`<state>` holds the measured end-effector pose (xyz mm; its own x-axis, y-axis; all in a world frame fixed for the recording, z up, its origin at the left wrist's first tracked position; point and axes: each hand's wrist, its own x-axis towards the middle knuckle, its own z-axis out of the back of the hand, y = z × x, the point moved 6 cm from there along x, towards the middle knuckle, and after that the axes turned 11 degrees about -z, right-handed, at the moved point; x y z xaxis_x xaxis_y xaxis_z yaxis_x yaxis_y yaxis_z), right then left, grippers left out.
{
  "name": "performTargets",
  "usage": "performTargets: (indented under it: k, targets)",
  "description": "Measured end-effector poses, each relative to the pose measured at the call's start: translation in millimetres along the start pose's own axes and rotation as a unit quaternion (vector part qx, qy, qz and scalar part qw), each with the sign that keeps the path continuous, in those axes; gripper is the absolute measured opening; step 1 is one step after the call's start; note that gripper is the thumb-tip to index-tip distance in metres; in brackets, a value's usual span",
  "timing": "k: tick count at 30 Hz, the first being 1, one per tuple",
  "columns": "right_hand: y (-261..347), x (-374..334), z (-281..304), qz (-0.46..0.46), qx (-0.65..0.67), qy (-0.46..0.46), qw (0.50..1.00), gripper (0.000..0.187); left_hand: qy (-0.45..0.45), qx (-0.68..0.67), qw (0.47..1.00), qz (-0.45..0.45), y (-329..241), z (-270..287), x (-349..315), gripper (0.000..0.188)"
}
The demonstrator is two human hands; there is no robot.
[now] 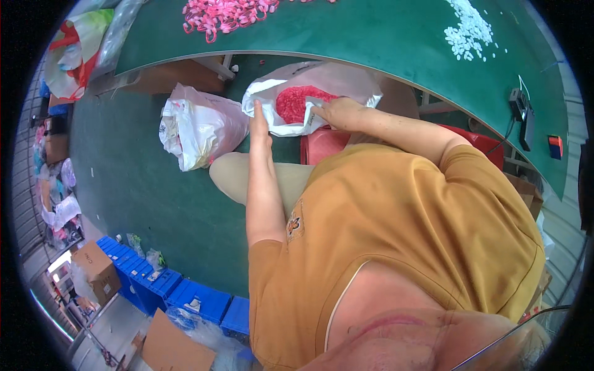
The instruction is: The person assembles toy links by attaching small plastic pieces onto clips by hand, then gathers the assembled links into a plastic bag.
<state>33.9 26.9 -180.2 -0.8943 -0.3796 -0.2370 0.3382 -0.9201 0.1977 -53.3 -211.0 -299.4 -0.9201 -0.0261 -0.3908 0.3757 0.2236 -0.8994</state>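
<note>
A white plastic bag (291,130) stands below the table edge with its mouth spread wide. Inside it lies a heap of small red-pink pieces (292,105), too small to tell apart. At the bag's left rim is my left hand (259,128), closed on the plastic with a straight finger or thumb along the edge; its other fingers are mostly hidden. My right hand (343,114) pinches the right side of the rim, where the plastic folds over beside the pieces. A second whitish plastic bag (201,127) stands to the left, touched by neither hand.
On the green table (346,34) lie a pile of pink loop-shaped pieces (226,13) and scattered white pieces (468,34). A black device with a cable (521,108) sits at its right. Blue bins (198,300) and a cardboard box (96,269) line the lower left. A red stool (322,145) is beside me.
</note>
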Motion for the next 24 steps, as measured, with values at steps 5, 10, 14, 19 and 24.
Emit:
performTargets:
  k: [5,10,14,19,24]
  targets:
    - [-27,-3,14,-0.103,0.026,-0.042,0.993,0.081,-0.009,-0.071,0.997,0.018,-31,-18,-5,0.064]
    - [-65,11,-27,-0.194,0.106,0.072,0.973,0.071,0.007,-0.055,0.998,-0.011,-45,-56,25,0.061]
    - [16,-22,26,0.154,0.141,0.086,0.974,0.021,-0.009,-0.059,0.998,-0.003,-41,3,21,0.056]
    - [24,-70,39,0.218,0.078,0.146,0.962,0.023,-0.012,-0.058,0.997,-0.039,-74,17,-25,0.055]
    - [23,-72,54,0.164,0.015,0.180,0.970,0.026,-0.030,-0.097,0.994,-0.035,-42,12,-18,0.053]
